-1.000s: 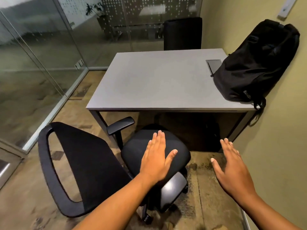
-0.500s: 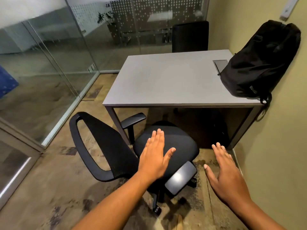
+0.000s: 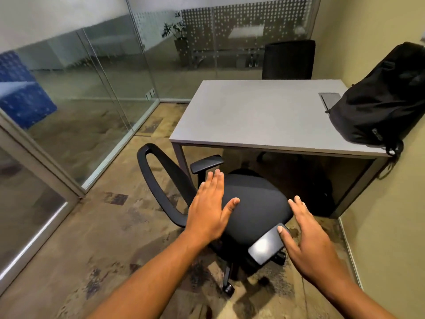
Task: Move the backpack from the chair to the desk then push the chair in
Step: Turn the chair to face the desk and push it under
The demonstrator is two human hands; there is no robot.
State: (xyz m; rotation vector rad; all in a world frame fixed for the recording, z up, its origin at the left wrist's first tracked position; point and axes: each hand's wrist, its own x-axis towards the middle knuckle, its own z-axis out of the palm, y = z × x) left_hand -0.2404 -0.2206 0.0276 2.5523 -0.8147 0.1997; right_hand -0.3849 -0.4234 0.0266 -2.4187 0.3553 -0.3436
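Chair (image 3: pixel 253 203): turned sideways, seat below tabletop (image 3: pixel 264 116) near edge. Left hand (image 3: pixel 210 212) nearer, flat, empty; right hand (image 3: pixel 312 240) open beside armrest (image 3: pixel 266 246).

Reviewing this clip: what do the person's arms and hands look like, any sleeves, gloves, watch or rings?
Both forearms are bare as far as the frame shows, with no sleeve edge in view. The left hand and right hand wear no gloves. No watch, bracelet or ring shows on either wrist or on the fingers. The fingernails look short and unpainted. No markings are visible.
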